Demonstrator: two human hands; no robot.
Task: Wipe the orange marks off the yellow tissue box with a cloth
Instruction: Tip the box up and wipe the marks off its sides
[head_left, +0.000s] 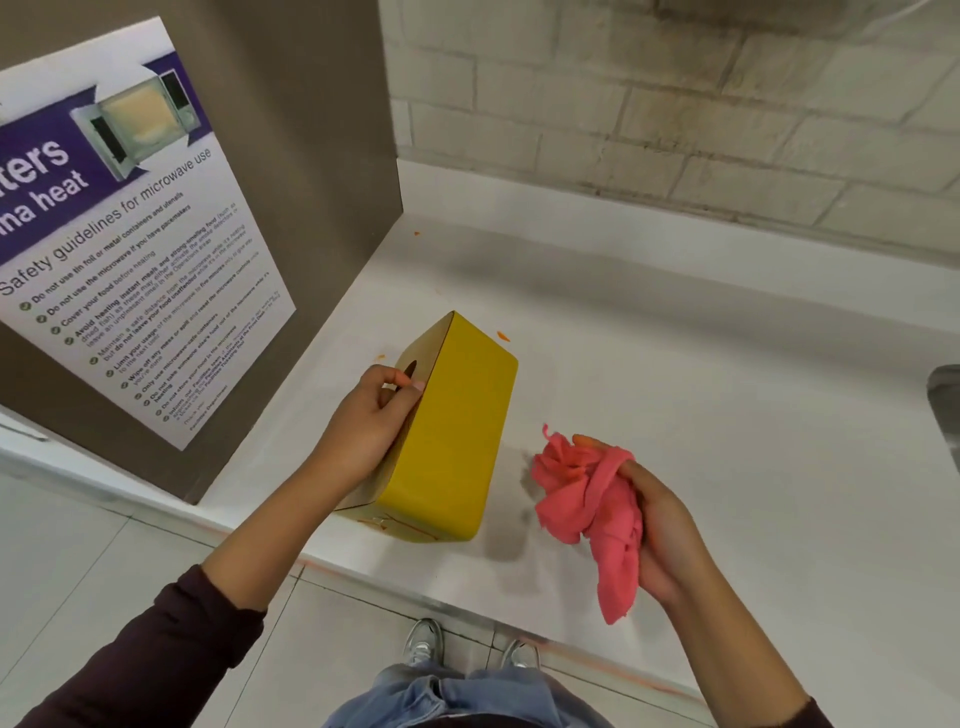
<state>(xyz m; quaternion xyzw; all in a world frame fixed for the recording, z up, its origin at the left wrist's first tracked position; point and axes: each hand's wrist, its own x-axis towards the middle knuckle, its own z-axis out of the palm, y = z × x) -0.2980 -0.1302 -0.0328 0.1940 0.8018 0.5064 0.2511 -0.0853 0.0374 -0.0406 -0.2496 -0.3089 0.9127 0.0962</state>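
The yellow tissue box stands tilted on the white counter, one yellow side facing up and its brown slotted face turned left. My left hand grips the box at that face, fingers curled near the slot. Thin orange marks show on the box's near lower end. My right hand holds a crumpled pink cloth just right of the box, a short gap between cloth and box.
A brown cabinet side with a microwave safety poster rises at the left. Small orange bits lie on the counter behind the box. A brick wall backs the counter. A metal sink edge shows far right. The counter's front edge runs near my shoes.
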